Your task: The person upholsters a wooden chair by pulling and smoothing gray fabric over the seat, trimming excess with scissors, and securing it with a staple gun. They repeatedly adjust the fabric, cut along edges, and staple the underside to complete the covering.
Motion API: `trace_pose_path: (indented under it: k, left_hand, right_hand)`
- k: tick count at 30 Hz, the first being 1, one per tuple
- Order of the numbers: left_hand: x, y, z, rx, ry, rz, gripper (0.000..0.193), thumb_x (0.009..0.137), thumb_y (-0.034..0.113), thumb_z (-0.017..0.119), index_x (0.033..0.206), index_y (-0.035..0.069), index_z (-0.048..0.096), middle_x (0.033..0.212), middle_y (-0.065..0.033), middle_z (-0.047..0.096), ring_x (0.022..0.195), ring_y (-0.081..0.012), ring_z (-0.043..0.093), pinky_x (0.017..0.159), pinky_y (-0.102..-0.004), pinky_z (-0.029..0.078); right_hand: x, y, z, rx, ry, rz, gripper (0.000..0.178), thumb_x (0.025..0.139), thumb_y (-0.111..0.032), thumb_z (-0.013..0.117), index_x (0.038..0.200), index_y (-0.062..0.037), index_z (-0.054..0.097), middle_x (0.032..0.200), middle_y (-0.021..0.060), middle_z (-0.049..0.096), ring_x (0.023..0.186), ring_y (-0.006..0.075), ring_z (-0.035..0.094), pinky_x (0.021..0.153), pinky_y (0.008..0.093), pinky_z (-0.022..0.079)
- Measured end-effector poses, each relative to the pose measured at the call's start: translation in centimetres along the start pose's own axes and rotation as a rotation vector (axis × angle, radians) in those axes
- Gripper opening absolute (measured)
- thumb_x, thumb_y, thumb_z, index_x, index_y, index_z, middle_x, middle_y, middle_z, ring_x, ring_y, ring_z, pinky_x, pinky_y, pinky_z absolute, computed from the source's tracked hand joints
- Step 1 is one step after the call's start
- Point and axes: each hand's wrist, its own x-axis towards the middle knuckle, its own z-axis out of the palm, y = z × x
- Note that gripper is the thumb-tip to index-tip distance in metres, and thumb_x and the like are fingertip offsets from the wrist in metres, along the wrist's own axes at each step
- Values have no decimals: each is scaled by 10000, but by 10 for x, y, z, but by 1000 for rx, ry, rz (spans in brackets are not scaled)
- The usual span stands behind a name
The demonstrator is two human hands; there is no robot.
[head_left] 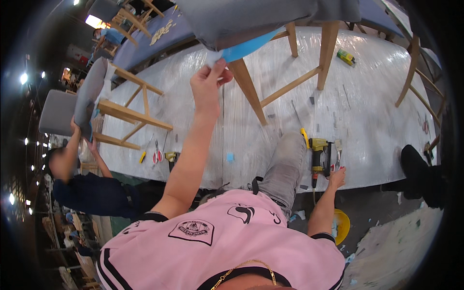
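A chair with a grey upholstered seat [241, 24] and wooden legs [249, 92] stands in front of me on a plastic-covered table. Blue lining [251, 44] shows beneath the edge of its seat. My left hand [209, 87] is raised to the seat's near left corner, thumb and fingers pinching a pale flap of material [213, 58] beside the blue. Low on the right, my right hand [338, 178] is closed around the red handles of scissors [338, 151], whose blades point away from me. Right beside them lies an olive-yellow staple gun [317, 154] with a hose.
A yellow-handled tool [304, 137] lies near my knee. A green-yellow can [346, 57] rests farther back. At left, a co-worker [96, 193] handles another grey chair [84, 101], near red-handled scissors [157, 153]. A yellow bowl [342, 227] sits below my right arm.
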Motion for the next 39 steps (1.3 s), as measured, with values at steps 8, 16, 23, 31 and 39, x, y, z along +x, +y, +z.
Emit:
trace_pose_path:
  k: [8,16,23,31,39]
  left_hand:
    - [-6,64,14,-976,-172,-577,130,1013,167,635,1021,48,686,732,57,633,694,-109,555,730,-320,505]
    - [-2,53,30,-849,-186,-388,147,1003,177,658,1038,37,686,740,46,650,678,-108,572,701,-300,502]
    - [-4,5,-8,323,-124,110,319,980,321,714,1036,8,741,935,-44,765,791,-114,671,764,-284,531]
    - [9,10,-1,379,-52,130,356,949,341,761,983,-13,769,864,-54,771,783,-90,671,742,-258,506]
    - [9,18,-5,545,-51,153,372,940,354,772,898,-16,775,771,-65,748,731,-90,668,703,-254,499]
  right_hand:
    - [-14,-6,-14,4,91,0,771,810,-285,829,1460,-120,450,1292,210,645,1177,388,641,969,534,484]
    - [-36,-7,-3,-30,297,-88,726,844,-255,790,1482,-176,453,1370,92,617,1266,316,582,975,554,463]
    - [-21,-3,-8,161,598,-15,671,853,-433,771,1414,-173,511,1304,87,646,1214,323,600,937,539,469]
    - [-4,-126,-110,1279,-151,-445,519,936,-123,757,1399,-63,530,955,18,611,861,107,563,768,260,479]
    - [-143,-324,-195,1182,-560,-1207,737,834,-251,832,1445,-106,447,1249,116,609,1142,234,602,1008,367,483]
